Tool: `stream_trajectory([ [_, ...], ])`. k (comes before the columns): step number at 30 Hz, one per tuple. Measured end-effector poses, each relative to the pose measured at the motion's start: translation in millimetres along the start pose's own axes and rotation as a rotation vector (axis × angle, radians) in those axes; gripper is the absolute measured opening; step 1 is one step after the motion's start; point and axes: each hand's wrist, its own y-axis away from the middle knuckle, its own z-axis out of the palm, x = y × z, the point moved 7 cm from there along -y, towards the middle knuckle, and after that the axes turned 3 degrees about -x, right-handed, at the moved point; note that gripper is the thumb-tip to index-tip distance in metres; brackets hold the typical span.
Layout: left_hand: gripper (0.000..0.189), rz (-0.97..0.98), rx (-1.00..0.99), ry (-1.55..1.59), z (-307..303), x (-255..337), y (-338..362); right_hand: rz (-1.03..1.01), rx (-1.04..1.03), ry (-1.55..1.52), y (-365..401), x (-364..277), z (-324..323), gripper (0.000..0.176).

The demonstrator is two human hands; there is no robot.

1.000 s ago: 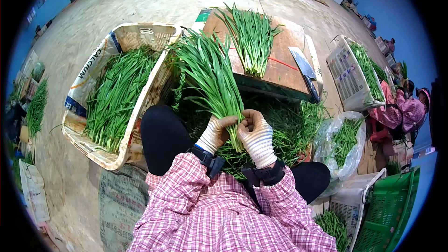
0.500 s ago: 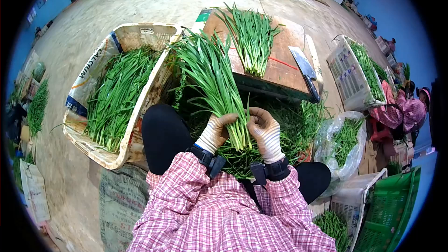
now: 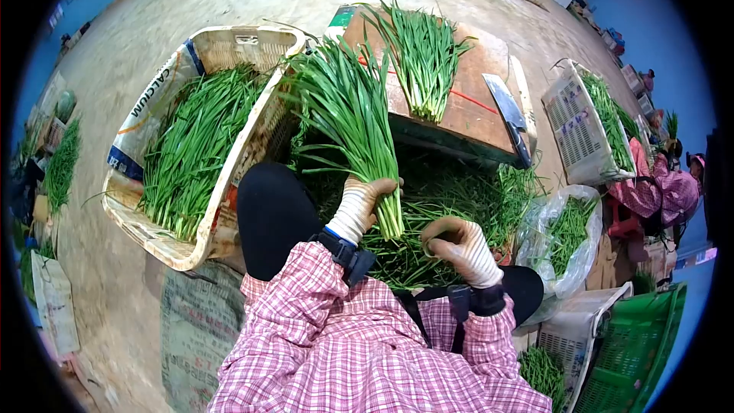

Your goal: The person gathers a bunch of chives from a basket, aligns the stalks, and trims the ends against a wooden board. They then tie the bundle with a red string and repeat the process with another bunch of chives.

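Note:
My left hand [image 3: 359, 205], in a striped glove, grips a bunch of long green leafy stalks [image 3: 359, 122] near its pale lower ends; the leaves fan up and to the left. My right hand [image 3: 461, 248], gloved too, is apart from the bunch at its lower right, with fingers curled; whether it holds anything small cannot be made out. Another bunch of stalks [image 3: 426, 61] lies on a brown board [image 3: 478, 118]. Right of it on the board is a knife [image 3: 505, 111] with a black handle. Loose greens [image 3: 474, 199] lie below the board.
On the left stands a white crate [image 3: 252, 141] full of green stalks. To the right are another crate [image 3: 569, 118], a clear plastic bag [image 3: 589, 248] with greens and a green crate [image 3: 634, 356]. Another person [image 3: 665, 187] in pink sits at the far right.
My right hand has moved away from the bunch, down and to the right. My left hand still holds the bunch. The view has shifted slightly.

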Motion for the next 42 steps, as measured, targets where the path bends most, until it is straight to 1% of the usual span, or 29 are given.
stream_trajectory([
  [2,0.036,0.028,-0.022,-0.040,1.3,1.3,1.4,-0.250,0.349,0.667,-1.8,-1.4,-26.7,0.022],
  [3,0.036,0.026,-0.074,-0.027,2.5,-0.3,1.0,-0.173,0.437,0.478,-4.2,0.8,-31.7,0.019],
  [4,0.037,-0.005,-0.106,0.041,5.3,0.1,0.9,-0.210,0.414,0.249,-10.7,-2.0,-26.5,0.018],
  [6,0.037,-0.067,-0.159,0.171,7.8,1.7,5.3,-0.220,0.358,0.179,-21.0,-17.6,-3.5,0.020],
  [7,0.041,-0.064,-0.218,0.185,7.2,0.6,3.6,-0.220,0.357,0.187,-26.9,-19.1,5.8,0.019],
  [8,0.043,-0.097,-0.245,0.235,4.6,-2.9,1.9,-0.198,0.345,0.196,-31.9,-21.5,14.4,0.025],
  [11,0.051,-0.189,-0.301,0.391,4.9,-6.2,4.0,-0.221,0.353,0.619,-39.0,-31.0,31.9,0.039],
  [14,0.053,-0.183,-0.325,0.435,-0.1,-7.7,-0.1,-0.174,0.326,0.506,-41.6,-26.9,32.6,0.035],
  [15,0.053,-0.129,-0.247,0.438,-4.4,-9.2,-4.4,-0.175,0.339,0.473,-41.9,-27.1,29.2,0.028],
  [16,0.051,-0.144,-0.209,0.441,-8.2,-12.4,-5.0,-0.188,0.329,0.419,-45.1,-23.5,25.5,0.020],
  [17,0.049,-0.161,-0.171,0.443,-11.7,-15.8,-5.2,-0.239,0.350,0.435,-48.6,-23.6,22.7,0.017],
  [19,0.042,-0.199,-0.134,0.467,-13.8,-19.4,-4.8,-0.316,0.386,0.452,-54.2,-34.1,21.8,0.014],
  [20,0.042,-0.205,-0.127,0.483,-13.7,-20.4,-5.2,-0.289,0.351,0.487,-57.9,-38.5,23.4,0.018],
  [22,0.040,-0.214,-0.110,0.515,-10.7,-19.9,-3.9,-0.211,0.358,0.542,-63.5,-39.2,24.1,0.017],
  [24,0.040,-0.192,-0.103,0.519,-11.3,-20.2,-5.5,-0.158,0.364,0.967,-56.0,-46.8,38.1,0.022],
  [25,0.040,-0.181,-0.115,0.529,-9.4,-19.4,-5.1,-0.174,0.352,1.032,-53.8,-44.1,44.0,0.034],
  [26,0.040,-0.171,-0.129,0.538,-7.7,-18.4,-4.4,-0.284,0.379,1.083,-51.0,-40.7,50.3,0.036],
  [27,0.037,-0.173,-0.146,0.532,-3.1,-14.0,-0.7,-0.381,0.378,1.078,-48.2,-42.0,58.0,0.035],
  [28,0.037,-0.160,-0.114,0.444,-1.6,-10.2,3.0,-0.478,0.378,1.070,-44.8,-45.4,65.9,0.034],
  [30,0.035,-0.134,-0.051,0.264,0.6,-3.1,9.8,-0.510,0.296,1.093,-38.8,-48.7,77.3,0.031],
  [31,0.036,-0.060,-0.157,0.226,-5.9,-8.7,1.2,-0.487,0.294,0.994,-40.7,-44.7,72.6,0.027],
  [32,0.036,-0.094,-0.177,0.273,-11.5,-14.7,-1.3,-0.463,0.292,0.897,-42.7,-38.5,66.5,0.023],
  [34,0.037,-0.163,-0.215,0.369,-10.8,-17.8,0.2,-0.471,0.350,0.577,-47.5,-38.5,45.6,0.017],
  [35,0.038,-0.219,-0.164,0.481,-10.9,-22.9,-2.0,-0.325,0.364,0.396,-52.4,-30.4,33.9,0.016],
  [36,0.039,-0.251,-0.194,0.530,3.9,-11.8,6.4,-0.212,0.368,0.251,-51.2,-37.1,32.6,0.012],
  [37,0.040,-0.249,-0.182,0.533,1.2,-15.3,3.9,-0.201,0.374,0.255,-52.7,-37.7,30.2,0.012],
  [38,0.041,-0.247,-0.171,0.536,-1.5,-18.6,1.0,-0.191,0.380,0.261,-54.1,-37.4,27.2,0.012],
  [41,0.037,-0.245,-0.154,0.562,-2.1,-19.7,-0.4,-0.460,0.381,0.787,-64.0,-37.8,25.0,0.014],
  [42,0.035,-0.220,-0.103,0.550,-8.8,-23.7,-3.3,-0.461,0.406,0.892,-61.1,-51.4,35.4,0.015],
])
